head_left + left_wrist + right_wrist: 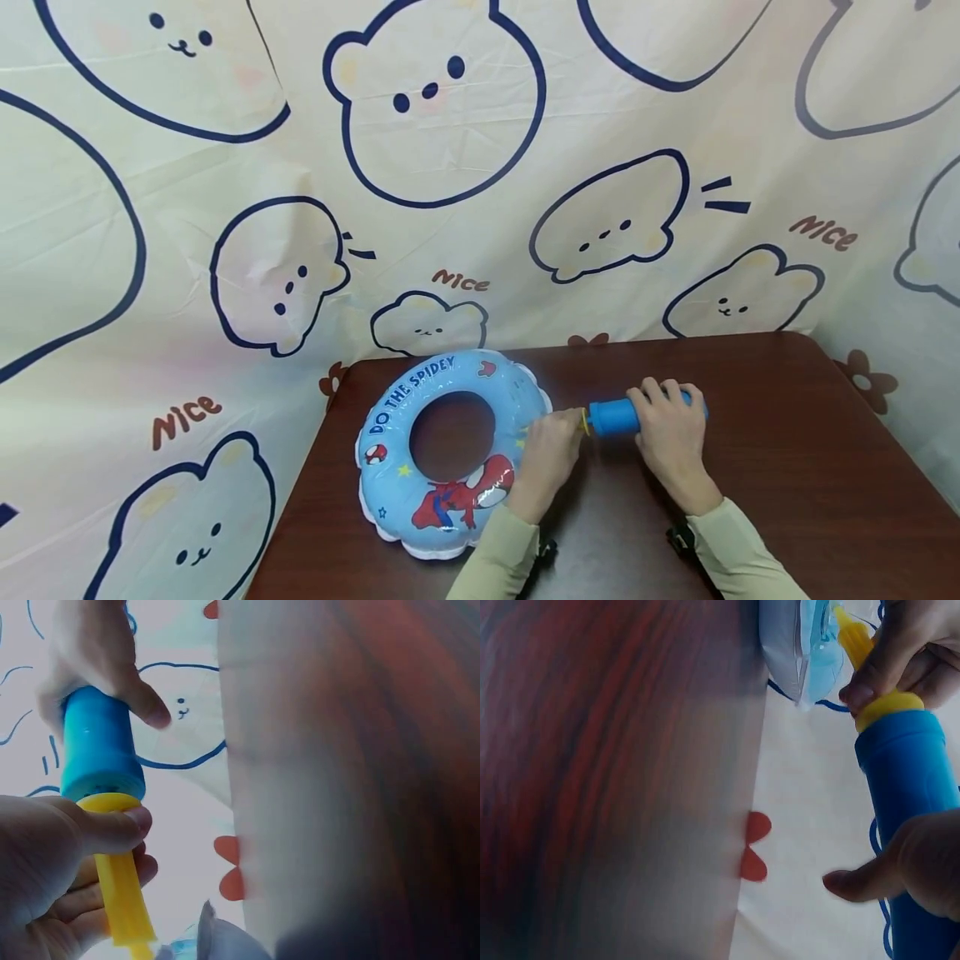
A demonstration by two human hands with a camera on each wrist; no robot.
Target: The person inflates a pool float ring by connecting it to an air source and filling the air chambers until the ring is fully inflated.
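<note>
A light blue inflatable swim ring (386, 479), printed with a red and blue cartoon figure and "DO THE SPIDEY", lies plump on the table. To its right is a blue hand pump (613, 417), held roughly level. My left hand (553, 446) pinches the pump's yellow nozzle (120, 889) between thumb and fingers, at the ring's right edge. The nozzle's thin tip meets the ring's clear plastic (825, 652); how deep it sits is hidden. My right hand (671, 425) grips the pump's blue barrel (911, 769) from above, its thumb sticking out to the side.
The dark brown wooden table (810, 467) extends to the right of the hands and in front of them. A pale cloth (480, 250) with bear drawings hangs behind the table and along its sides. Dark straps with small devices (681, 540) sit at both wrists.
</note>
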